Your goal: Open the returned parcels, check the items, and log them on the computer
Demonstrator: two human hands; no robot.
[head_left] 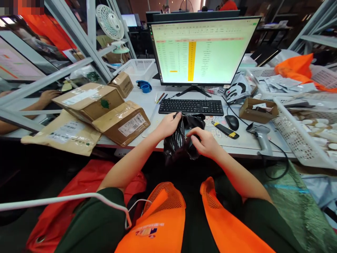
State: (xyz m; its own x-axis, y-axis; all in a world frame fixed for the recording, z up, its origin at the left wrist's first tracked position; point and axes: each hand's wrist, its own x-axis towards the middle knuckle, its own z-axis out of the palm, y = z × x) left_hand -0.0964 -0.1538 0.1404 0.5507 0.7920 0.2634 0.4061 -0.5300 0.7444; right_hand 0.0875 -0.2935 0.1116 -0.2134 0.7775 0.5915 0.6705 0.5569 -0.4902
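I hold a crumpled black plastic bag (181,140) at the desk's front edge, just below the black keyboard (191,106). My left hand (168,124) pinches the bag's upper left edge, fingers closed on it. My right hand (205,142) grips the bag's right side, fingers curled round it. The bag's lower part hangs over the desk edge towards my lap.
A monitor (201,49) shows a spreadsheet. Cardboard boxes (105,109) and a padded envelope (65,133) lie left. A mouse (232,122), box cutter (225,129), barcode scanner (259,135) and white baskets (295,137) lie right. Another person's hand (48,96) rests far left.
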